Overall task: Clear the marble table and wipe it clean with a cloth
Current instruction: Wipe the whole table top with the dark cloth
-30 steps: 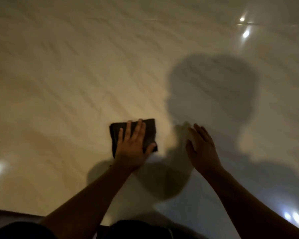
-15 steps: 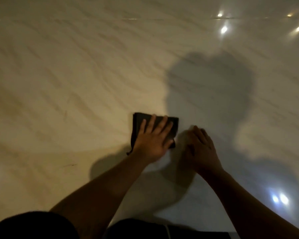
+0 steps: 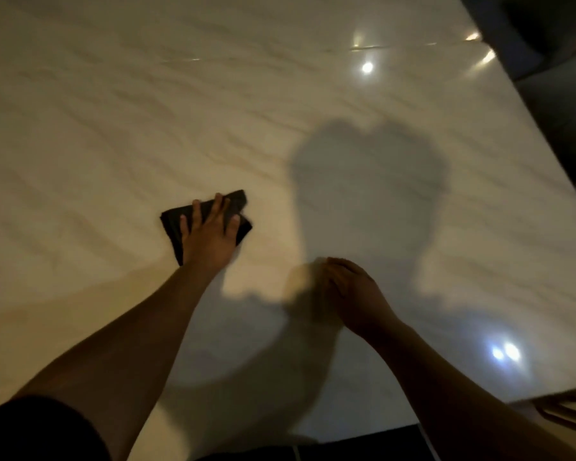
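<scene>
My left fingers (image 3: 217, 207) lie straight, pressing the folded cloth (image 3: 173, 227) flat beneath my left hand (image 3: 210, 237). Soft and light, it may bunch, so a spread palm over its middle suits. Rightward, my right hand (image 3: 356, 294) rests loosely bent, seemingly empty, on the glossy table (image 3: 113, 128).

Cloth (image 3: 172, 225) middle beneath left hand (image 3: 210, 239)

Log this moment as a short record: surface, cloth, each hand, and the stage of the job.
surface: marble table, glossy, with lamp reflections
cloth: dark folded cloth, lying flat on the table
left: left hand presses on the cloth, fingers straight
right: right hand is apart from the cloth, to its right; fingers too dim to read
stage: wiping
</scene>
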